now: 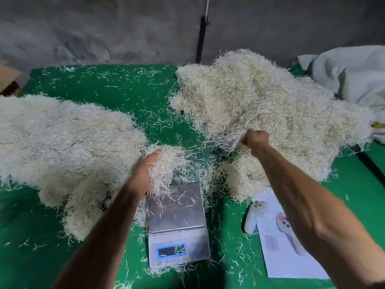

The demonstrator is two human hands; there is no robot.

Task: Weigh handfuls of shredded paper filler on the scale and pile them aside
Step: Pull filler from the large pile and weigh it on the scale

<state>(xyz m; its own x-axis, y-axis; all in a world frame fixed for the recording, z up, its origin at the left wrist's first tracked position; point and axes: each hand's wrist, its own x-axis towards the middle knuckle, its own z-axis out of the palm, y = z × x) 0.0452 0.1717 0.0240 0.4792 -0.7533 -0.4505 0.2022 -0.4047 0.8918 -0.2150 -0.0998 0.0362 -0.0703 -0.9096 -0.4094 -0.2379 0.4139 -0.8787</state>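
Now | green table (129, 90), grey wall (104, 28) | left hand (145, 170) grips filler (164, 163) | right hand (255, 139) pinches strands (235, 138)

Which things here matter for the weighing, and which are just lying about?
Job:
scale, platform nearly bare
handful of filler gripped by left hand
strands pinched by right hand
right heap
left heap

Lying about:
printed sheet
white handheld device beside it
white sack
cardboard box
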